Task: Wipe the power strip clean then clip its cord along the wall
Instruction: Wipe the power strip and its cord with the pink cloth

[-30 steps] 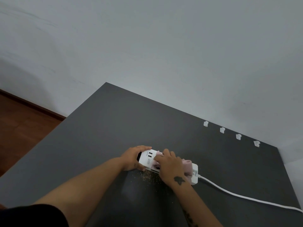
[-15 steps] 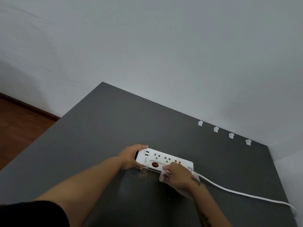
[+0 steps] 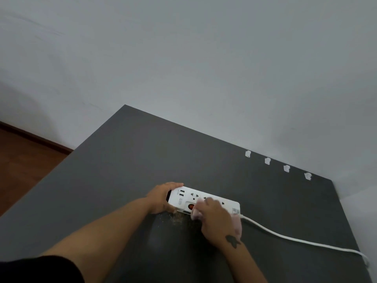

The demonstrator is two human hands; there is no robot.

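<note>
A white power strip (image 3: 184,198) with USB ports and a red switch lies on the dark grey table (image 3: 126,160). My left hand (image 3: 161,198) grips its left end. My right hand (image 3: 216,219) presses a pale pink cloth (image 3: 237,225) onto the strip's right half, near the switch. The white cord (image 3: 285,236) runs from the strip's right end to the table's right edge. Several white cord clips (image 3: 267,160) sit in a row along the table's far edge, by the wall.
Brownish crumbs of dirt (image 3: 177,218) lie on the table just in front of the strip. The grey wall (image 3: 204,68) rises behind the table. A wooden floor (image 3: 22,156) shows to the left, beyond the table's left edge.
My right hand with the cloth slid off the strip toward me, then moved back up onto its right half. My left hand has kept hold of the left end.
</note>
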